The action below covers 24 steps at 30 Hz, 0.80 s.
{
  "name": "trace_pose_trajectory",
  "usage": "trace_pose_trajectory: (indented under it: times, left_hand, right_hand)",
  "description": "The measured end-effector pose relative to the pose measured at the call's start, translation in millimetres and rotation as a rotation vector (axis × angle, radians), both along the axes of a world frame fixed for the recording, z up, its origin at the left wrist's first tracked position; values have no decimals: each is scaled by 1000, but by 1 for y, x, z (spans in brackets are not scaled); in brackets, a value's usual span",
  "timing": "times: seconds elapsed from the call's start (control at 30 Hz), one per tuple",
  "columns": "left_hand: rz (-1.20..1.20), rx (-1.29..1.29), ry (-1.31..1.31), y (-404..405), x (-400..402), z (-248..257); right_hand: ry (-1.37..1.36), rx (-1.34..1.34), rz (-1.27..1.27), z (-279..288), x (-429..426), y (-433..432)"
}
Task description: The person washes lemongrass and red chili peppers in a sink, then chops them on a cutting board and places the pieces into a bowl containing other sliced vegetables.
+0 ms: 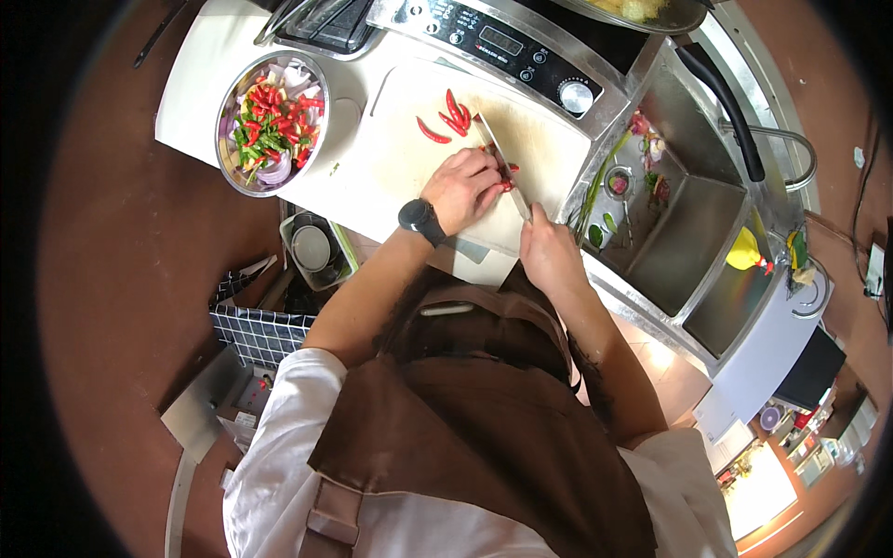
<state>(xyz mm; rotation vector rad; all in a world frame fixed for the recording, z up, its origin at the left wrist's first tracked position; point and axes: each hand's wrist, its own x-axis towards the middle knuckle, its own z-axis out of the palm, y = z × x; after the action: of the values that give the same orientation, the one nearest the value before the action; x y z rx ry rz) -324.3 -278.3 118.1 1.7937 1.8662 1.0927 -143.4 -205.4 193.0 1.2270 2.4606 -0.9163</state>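
Note:
My right hand is closed round the handle of a kitchen knife, whose blade lies across red chili peppers on a pale cutting board. Just left of the blade, my left hand, with a dark watch on its wrist, presses with bent fingers on chilies that it mostly hides. Cut red pieces show by the blade. Several whole red chilies lie farther back on the board. At its left stands a metal bowl of sliced onion, green leaves and cut red chilies.
Behind the board is a cooker's control panel with a knob; a pan with food stands beyond. On the right, a steel sink holds vegetable scraps, and a black handle juts over it. A black tray sits at the back left.

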Motion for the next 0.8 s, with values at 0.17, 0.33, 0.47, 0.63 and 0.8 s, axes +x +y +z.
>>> trace_pose_trajectory:
  times: [0.17, 0.33, 0.47, 0.63, 0.8]
  left_hand:
    - [75, 32, 27, -13, -5, 23]
    - [122, 10, 11, -39, -13, 20]
    - [133, 31, -10, -40, -9, 13]
    - [110, 60, -37, -40, -7, 5]
    - [111, 43, -77, -39, -10, 1]
  right_hand:
    - [-16, -53, -60, 23, 16, -8]
    - [11, -25, 37, 42, 28, -17]
    - [1, -67, 107, 48, 28, -23]
    - [-59, -92, 123, 40, 17, -22]
    - [-91, -44, 126, 2, -19, -19]
